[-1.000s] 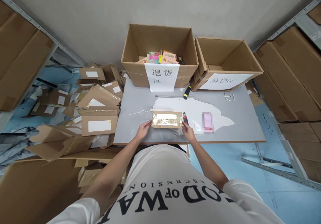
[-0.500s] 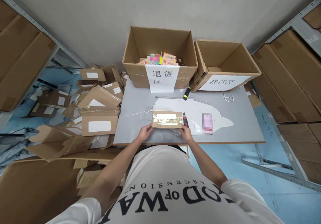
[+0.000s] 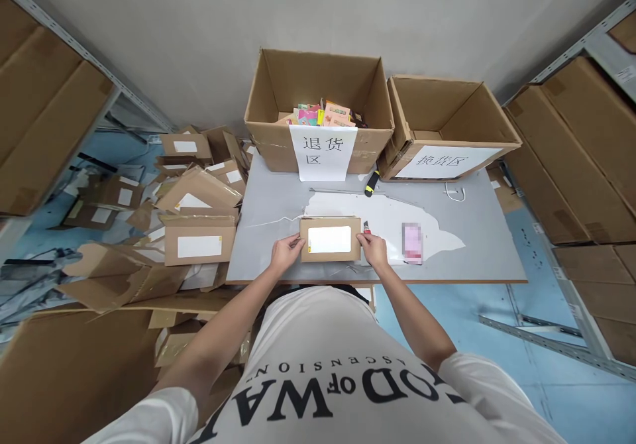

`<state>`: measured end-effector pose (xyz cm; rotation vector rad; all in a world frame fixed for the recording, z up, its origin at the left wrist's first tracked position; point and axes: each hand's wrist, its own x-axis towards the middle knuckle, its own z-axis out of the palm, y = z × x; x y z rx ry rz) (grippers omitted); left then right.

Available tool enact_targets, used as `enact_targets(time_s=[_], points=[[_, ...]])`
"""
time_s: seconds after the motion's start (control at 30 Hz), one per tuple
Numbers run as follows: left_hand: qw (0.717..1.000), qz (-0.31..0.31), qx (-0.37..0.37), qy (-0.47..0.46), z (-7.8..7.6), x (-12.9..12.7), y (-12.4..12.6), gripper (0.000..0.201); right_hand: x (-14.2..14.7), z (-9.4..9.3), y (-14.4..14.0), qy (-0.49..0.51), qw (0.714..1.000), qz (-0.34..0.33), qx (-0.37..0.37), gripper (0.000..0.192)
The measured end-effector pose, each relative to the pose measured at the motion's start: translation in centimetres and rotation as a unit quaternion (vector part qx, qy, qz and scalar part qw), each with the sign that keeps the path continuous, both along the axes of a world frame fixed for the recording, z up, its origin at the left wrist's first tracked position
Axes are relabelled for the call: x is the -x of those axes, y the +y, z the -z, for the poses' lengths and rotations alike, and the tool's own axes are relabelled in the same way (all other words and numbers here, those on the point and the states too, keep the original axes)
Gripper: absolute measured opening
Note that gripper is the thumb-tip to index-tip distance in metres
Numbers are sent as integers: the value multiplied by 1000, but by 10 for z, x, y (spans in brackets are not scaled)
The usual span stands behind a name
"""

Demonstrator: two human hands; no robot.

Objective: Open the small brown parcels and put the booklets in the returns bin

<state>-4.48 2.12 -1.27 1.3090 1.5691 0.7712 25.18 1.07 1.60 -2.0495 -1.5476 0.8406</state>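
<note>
- Head view, looking down: a small flat cardboard parcel [image 3: 330, 239] lies on the grey table [image 3: 278, 199], close to the near edge, directly in front of the person.
- Parcel's white label faces up, covering most of the top face.
- Left hand [image 3: 285, 252] grips the parcel's left end, fingers curled over the near-left corner.
- Right hand [image 3: 373, 250] grips the right end, fingers on the right edge; both hands closed on the parcel.
- Box cutter [image 3: 366, 227], red and black, lies on the table just beside the right hand, at the parcel's far-right corner.
- Pink item [image 3: 412, 242], blurred, sits on a white torn sheet [image 3: 387, 212] to the right of the hands.
- Yellow-and-black tool [image 3: 370, 183] lies farther back, near the big boxes.
- Two open cartons stand at the table's far edge: the left carton [image 3: 318, 99] holds colourful packs and carries a paper sign; the right carton [image 3: 447, 126] also carries a sign.
- Heap of opened cardboard mailers [image 3: 199, 232] lies left of the table.
- Shelving with large brown boxes [image 3: 571, 159] lines the right side.
</note>
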Motion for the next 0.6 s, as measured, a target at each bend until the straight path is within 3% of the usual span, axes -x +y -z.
enact_targets(time_s=[0.23, 0.43, 0.6], points=[[996, -26, 59, -58, 19, -3, 11, 53, 7, 16, 10, -61, 996, -2, 63, 37], [982, -26, 82, -165, 37, 0, 17, 68, 6, 31, 16, 8, 998, 19, 58, 28], [985, -23, 80, -149, 44, 5, 10, 66, 0, 43, 11, 78, 994, 48, 52, 33]])
